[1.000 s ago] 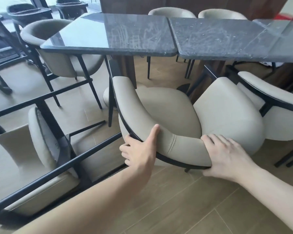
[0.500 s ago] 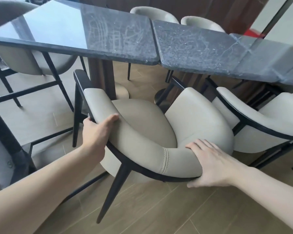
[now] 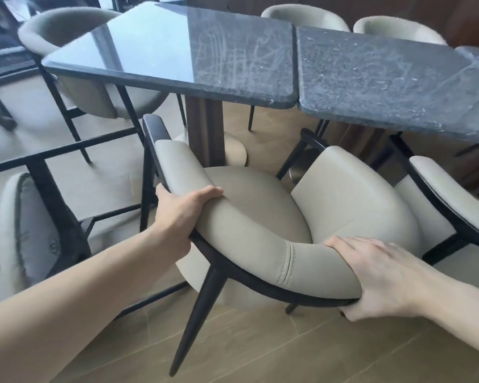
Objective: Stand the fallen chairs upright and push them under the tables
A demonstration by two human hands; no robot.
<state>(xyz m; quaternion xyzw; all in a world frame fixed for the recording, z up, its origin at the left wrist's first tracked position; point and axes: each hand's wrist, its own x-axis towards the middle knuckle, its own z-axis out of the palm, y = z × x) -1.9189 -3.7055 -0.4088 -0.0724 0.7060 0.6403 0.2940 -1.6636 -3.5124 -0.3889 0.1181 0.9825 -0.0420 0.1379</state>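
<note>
A beige padded chair (image 3: 255, 217) with black legs stands upright in front of me, facing the dark marble table (image 3: 194, 56). Its curved backrest runs from upper left to lower right. My left hand (image 3: 183, 208) grips the left part of the backrest, thumb over the top. My right hand (image 3: 371, 275) grips the right end of it, fingers over the top and thumb under the black frame. A second beige chair (image 3: 25, 233) lies on its side on the floor at the left, legs pointing right.
A second marble table (image 3: 385, 84) adjoins the first on the right. Another upright beige chair (image 3: 454, 205) stands close at the right. More chairs sit at the far side (image 3: 304, 16) and the left end (image 3: 67, 26). The table's wooden pedestal (image 3: 205, 128) stands ahead of the held chair.
The chair has risen from a tilt to upright and moved toward the table. My left hand slid further up the backrest; my right hand now wraps its right end.
</note>
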